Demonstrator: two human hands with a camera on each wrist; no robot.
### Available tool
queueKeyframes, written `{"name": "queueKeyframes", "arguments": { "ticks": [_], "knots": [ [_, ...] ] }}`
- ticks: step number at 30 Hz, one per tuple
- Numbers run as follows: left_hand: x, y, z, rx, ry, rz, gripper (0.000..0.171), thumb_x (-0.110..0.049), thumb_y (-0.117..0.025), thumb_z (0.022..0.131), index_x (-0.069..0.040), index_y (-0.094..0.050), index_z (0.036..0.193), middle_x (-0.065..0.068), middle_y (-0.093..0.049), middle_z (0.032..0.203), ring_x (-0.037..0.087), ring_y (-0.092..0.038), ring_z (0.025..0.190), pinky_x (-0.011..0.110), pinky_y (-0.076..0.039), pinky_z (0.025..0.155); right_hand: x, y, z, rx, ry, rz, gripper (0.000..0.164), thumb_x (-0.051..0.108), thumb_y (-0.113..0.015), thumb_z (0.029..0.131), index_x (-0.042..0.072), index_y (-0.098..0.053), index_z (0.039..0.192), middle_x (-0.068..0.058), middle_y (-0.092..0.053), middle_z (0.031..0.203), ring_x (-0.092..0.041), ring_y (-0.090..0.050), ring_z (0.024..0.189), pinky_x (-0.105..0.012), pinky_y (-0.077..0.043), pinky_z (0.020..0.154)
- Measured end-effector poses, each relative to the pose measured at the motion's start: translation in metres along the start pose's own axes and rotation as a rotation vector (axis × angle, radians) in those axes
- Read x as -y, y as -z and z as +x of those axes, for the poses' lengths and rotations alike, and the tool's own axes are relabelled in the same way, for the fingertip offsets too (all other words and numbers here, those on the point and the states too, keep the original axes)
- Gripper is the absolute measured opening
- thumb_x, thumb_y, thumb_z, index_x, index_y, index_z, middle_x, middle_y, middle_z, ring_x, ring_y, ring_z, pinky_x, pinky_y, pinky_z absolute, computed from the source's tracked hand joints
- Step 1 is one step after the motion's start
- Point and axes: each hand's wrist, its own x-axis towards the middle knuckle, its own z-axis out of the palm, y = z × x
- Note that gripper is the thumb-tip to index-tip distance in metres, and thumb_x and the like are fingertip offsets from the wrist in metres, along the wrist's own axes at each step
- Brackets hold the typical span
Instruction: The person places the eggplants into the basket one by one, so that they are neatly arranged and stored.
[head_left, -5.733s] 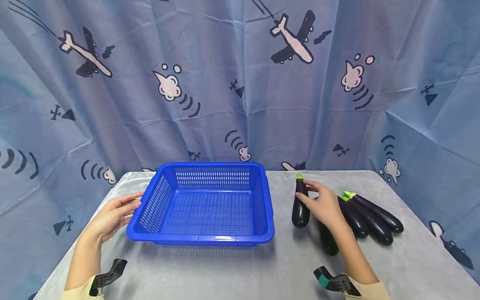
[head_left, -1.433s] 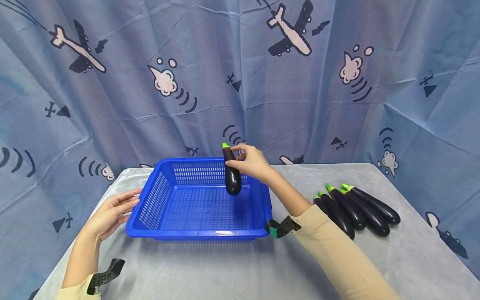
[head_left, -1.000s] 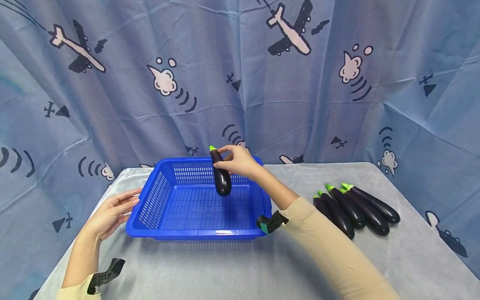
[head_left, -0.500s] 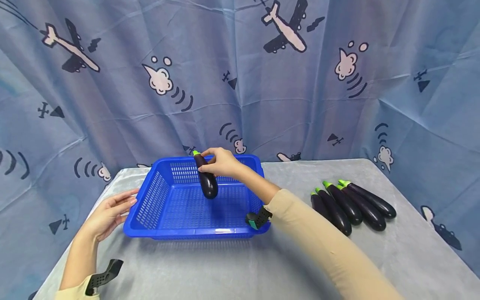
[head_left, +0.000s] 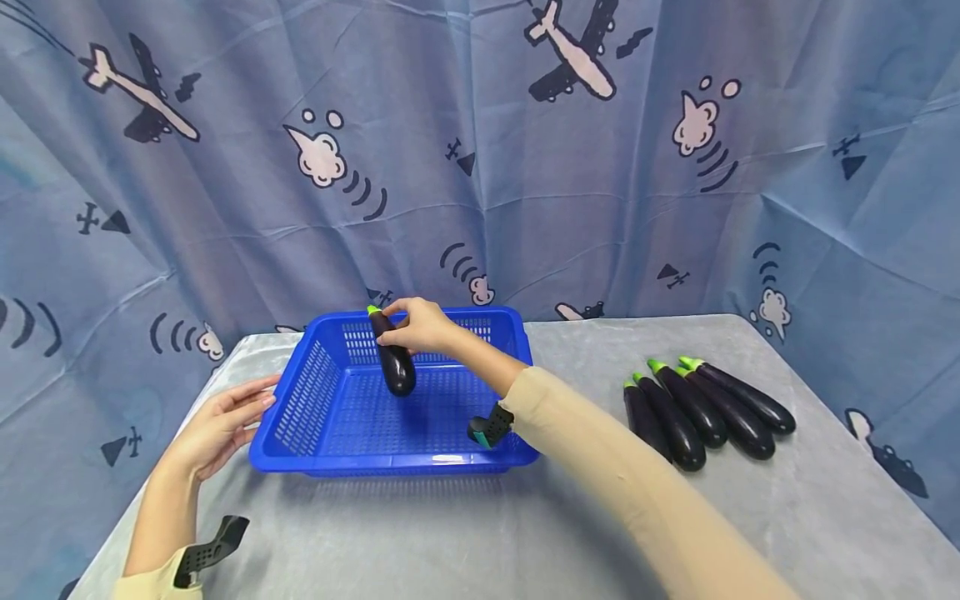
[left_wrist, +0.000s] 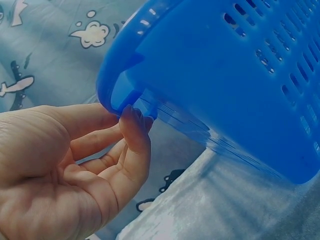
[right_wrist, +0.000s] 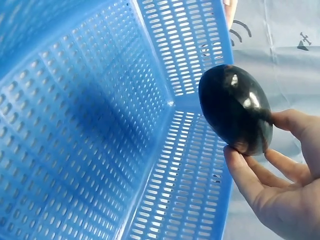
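Note:
A glossy dark eggplant (head_left: 396,360) with a green stem end hangs tilted over the left half of the blue plastic basket (head_left: 450,461). My right hand (head_left: 423,326) pinches it near its upper end, thumb on one side and fingers on the other. In the right wrist view the eggplant (right_wrist: 235,110) shows its rounded end, with the right hand (right_wrist: 285,185) behind it. My left hand (head_left: 225,425) is at the basket's left rim. The left wrist view shows that left hand (left_wrist: 75,165) pinching the rim's edge between thumb and fingertips.
Several more eggplants (head_left: 693,410) lie side by side on the right of the table, stems pointing away. A pale grey cloth (head_left: 360,542) covers the table. Behind it hangs a blue curtain (head_left: 420,125) printed with airplanes.
My right hand has picked up an eggplant from the table on the right and carried it left over the basket, still moving left lately. The left hand stays at the rim.

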Motion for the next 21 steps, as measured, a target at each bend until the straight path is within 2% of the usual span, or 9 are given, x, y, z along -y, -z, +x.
{"name": "queueKeyframes", "arguments": {
  "ticks": [7, 16, 21],
  "knots": [
    [0.0, 0.001, -0.002, -0.009, 0.004, -0.004, 0.038, -0.004, -0.049, 0.112, -0.035, -0.07, 0.122, -0.012, -0.074, 0.115, 0.007, -0.073, 0.101, 0.026, -0.063, 0.084, -0.003, -0.011, 0.011, 0.017, -0.018, 0.025, 0.051, 0.014, -0.077, 0.097, 0.002, -0.06, 0.144, -0.025, -0.071, 0.126, -0.033, -0.073, 0.111, -0.03, -0.065, 0.077],
    [0.0, 0.002, -0.002, -0.022, 0.014, 0.001, 0.038, -0.006, -0.05, 0.112, -0.036, -0.07, 0.121, -0.013, -0.074, 0.115, 0.007, -0.073, 0.101, 0.026, -0.063, 0.084, -0.003, -0.026, 0.02, 0.03, -0.068, 0.113, 0.055, 0.011, -0.078, 0.096, 0.001, -0.057, 0.146, -0.026, -0.071, 0.118, -0.032, -0.075, 0.095, -0.04, -0.065, 0.083],
    [0.0, 0.001, 0.0, -0.013, 0.011, -0.006, 0.037, -0.005, -0.049, 0.112, -0.035, -0.07, 0.122, -0.013, -0.074, 0.116, 0.007, -0.073, 0.101, 0.027, -0.063, 0.085, -0.006, -0.032, 0.023, 0.048, -0.106, 0.148, 0.055, 0.008, -0.078, 0.096, 0.001, -0.057, 0.146, -0.027, -0.067, 0.125, -0.031, -0.074, 0.094, -0.036, -0.066, 0.079]
  ]
}}
